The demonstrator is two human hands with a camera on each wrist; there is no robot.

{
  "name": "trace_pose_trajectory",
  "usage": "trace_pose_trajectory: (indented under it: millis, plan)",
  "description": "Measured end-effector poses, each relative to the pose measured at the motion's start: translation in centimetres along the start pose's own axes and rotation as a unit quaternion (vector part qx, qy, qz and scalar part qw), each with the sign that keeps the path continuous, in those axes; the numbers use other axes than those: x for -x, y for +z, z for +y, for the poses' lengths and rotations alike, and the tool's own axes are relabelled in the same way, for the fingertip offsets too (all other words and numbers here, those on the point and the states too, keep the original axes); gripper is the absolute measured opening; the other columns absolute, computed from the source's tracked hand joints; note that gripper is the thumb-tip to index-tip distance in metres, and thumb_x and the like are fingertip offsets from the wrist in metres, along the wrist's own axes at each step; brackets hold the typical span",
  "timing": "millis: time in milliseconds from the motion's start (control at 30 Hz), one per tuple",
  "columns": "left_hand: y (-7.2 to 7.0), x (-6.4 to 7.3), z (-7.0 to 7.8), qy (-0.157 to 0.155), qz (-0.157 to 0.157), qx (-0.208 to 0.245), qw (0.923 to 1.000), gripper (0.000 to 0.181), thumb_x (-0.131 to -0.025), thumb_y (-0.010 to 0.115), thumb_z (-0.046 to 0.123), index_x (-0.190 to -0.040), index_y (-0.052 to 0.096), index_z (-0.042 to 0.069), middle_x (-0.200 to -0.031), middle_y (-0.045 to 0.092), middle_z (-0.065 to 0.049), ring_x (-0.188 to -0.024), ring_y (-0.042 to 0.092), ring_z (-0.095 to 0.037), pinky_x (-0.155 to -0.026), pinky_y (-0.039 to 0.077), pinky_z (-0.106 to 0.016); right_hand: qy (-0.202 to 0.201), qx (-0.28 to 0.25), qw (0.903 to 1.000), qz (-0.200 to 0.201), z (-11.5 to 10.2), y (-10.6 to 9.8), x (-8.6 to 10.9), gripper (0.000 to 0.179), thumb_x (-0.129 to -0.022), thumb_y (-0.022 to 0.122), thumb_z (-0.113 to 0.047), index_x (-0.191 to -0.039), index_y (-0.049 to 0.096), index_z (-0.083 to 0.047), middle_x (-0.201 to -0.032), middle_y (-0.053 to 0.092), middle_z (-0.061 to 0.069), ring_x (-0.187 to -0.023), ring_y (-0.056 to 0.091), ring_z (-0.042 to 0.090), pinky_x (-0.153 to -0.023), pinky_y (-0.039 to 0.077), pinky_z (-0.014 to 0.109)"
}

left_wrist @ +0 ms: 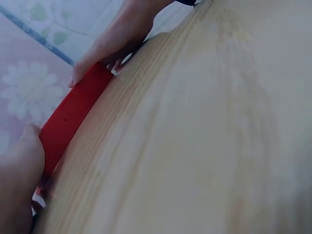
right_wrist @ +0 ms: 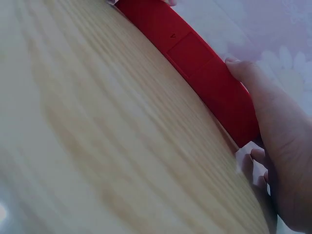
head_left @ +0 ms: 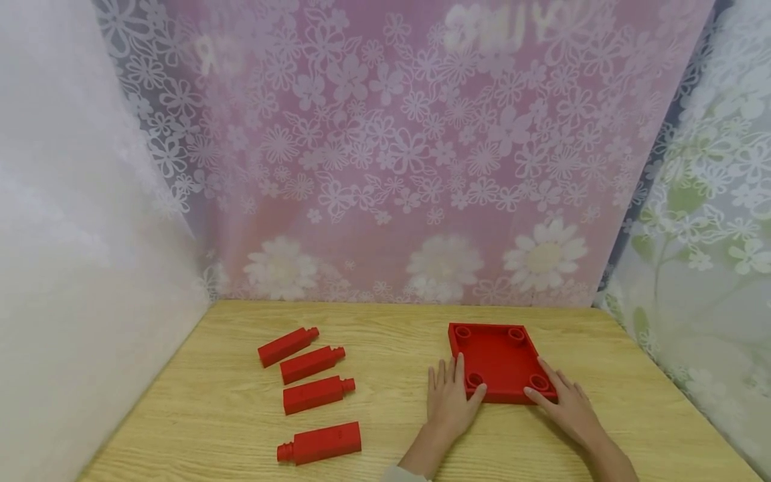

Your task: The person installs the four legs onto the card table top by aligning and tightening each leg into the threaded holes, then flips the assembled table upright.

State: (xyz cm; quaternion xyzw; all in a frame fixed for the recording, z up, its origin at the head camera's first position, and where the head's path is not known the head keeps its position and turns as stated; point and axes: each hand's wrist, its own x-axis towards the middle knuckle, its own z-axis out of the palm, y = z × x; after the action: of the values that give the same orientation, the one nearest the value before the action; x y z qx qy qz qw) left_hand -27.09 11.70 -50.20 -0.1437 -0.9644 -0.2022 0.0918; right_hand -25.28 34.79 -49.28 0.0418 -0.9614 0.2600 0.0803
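Note:
A red square tray-like piece (head_left: 500, 361) lies on the table's right half, hollow side up, with a round socket in each corner. My left hand (head_left: 448, 405) holds its near left corner, thumb over the front rim and fingers along the left side. My right hand (head_left: 572, 408) holds the near right corner, thumb on the rim and fingers along the right side. In the right wrist view, the piece's front wall (right_wrist: 195, 63) shows a small mark and a rectangular outline. In the left wrist view, that wall (left_wrist: 73, 117) spans between both hands.
Several red square bars with narrow knobbed ends lie left on the wooden table (head_left: 211, 402). Three, including the topmost bar (head_left: 288, 346), point their knobs right; the nearest bar (head_left: 325, 443) points left. A flowered curtain (head_left: 385, 167) hangs behind; pale sheets flank both sides.

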Motion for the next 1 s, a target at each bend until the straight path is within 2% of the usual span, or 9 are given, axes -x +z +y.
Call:
trace_pose_trajectory:
  millis: [467, 633, 833, 1000]
  plan:
    - [-0.7, 1.2, -1.0, 0.0, 0.001, 0.021, 0.9998, 0.072, -0.092, 0.031, 0.059, -0.146, 0.023, 0.013, -0.145, 0.031, -0.006, -0.134, 0.023, -0.024, -0.107, 0.014, -0.04, -0.002, -0.01, 0.9999, 0.01, -1.4, 0.8, 0.6, 0.08, -0.086, 0.057, -0.048, -0.144, 0.025, -0.003, -0.134, 0.028, 0.039, -0.12, 0.022, 0.057, -0.094, 0.012, 0.067]
    - [-1.0, 1.6, -1.4, 0.008, 0.015, 0.035, 0.9992, 0.071, -0.093, 0.033, 0.058, -0.145, 0.025, 0.011, -0.143, 0.034, -0.009, -0.132, 0.025, -0.028, -0.106, 0.017, -0.043, 0.006, -0.016, 0.9998, 0.008, -1.9, 1.1, 0.7, 0.08, -0.086, 0.057, -0.048, -0.144, 0.025, -0.004, -0.134, 0.027, 0.04, -0.12, 0.02, 0.058, -0.094, 0.011, 0.068]
    - [-1.1, 2.0, -2.0, 0.004, 0.009, 0.032, 0.9994, 0.072, -0.093, 0.03, 0.059, -0.146, 0.023, 0.011, -0.144, 0.032, -0.008, -0.133, 0.022, -0.027, -0.107, 0.015, -0.042, 0.018, -0.007, 0.9998, 0.003, -2.6, 1.4, 1.0, 0.082, -0.086, 0.056, -0.051, -0.144, 0.025, -0.004, -0.133, 0.027, 0.041, -0.118, 0.019, 0.062, -0.092, 0.013, 0.07]
    - [-1.2, 2.3, -2.5, 0.0, 0.005, 0.034, 0.9994, 0.072, -0.092, 0.033, 0.058, -0.146, 0.023, 0.012, -0.144, 0.032, -0.008, -0.134, 0.022, -0.028, -0.107, 0.013, -0.043, 0.018, 0.002, 0.9998, 0.009, -3.3, 1.7, 1.3, 0.082, -0.085, 0.056, -0.052, -0.143, 0.027, -0.003, -0.132, 0.029, 0.041, -0.118, 0.022, 0.06, -0.092, 0.015, 0.069]
